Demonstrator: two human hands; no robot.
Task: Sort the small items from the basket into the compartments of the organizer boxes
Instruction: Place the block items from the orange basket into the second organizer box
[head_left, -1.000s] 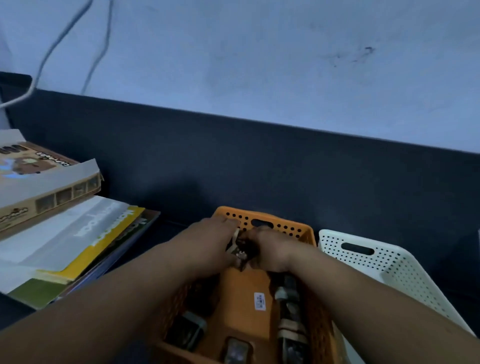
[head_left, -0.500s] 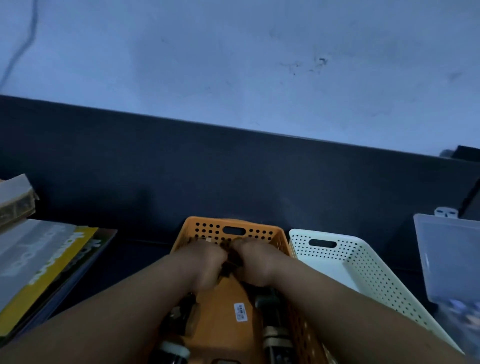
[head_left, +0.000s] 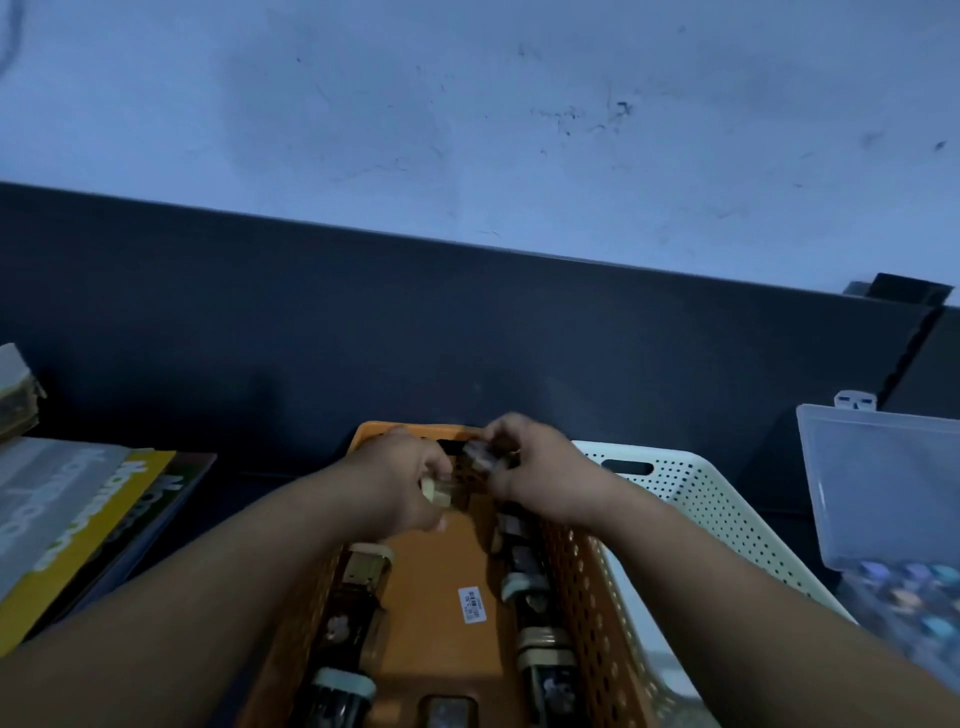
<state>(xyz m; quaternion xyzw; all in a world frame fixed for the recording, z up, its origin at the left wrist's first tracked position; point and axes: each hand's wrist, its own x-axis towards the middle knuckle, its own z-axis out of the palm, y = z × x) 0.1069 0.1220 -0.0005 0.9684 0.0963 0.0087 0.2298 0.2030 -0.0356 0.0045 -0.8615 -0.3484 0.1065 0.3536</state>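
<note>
An orange perforated basket (head_left: 582, 587) lies in front of me with several small dark items with pale caps (head_left: 358, 587) lined along its left and right walls. My left hand (head_left: 400, 478) grips a small tan-capped item (head_left: 439, 492) over the basket's far end. My right hand (head_left: 530, 467) pinches a small dark item (head_left: 480, 456) just above the far rim. A clear plastic organizer box (head_left: 883, 493) with its lid up stands at the right, holding small coloured pieces low down.
A white perforated basket (head_left: 717, 514) sits directly right of the orange one. A stack of books and magazines (head_left: 72, 519) lies at the left. A dark panel runs along the back under a pale wall.
The view has swung right, bringing the clear organizer box into sight. My hands, pressed together inside the basket before, have come apart and risen, each now holding a small item.
</note>
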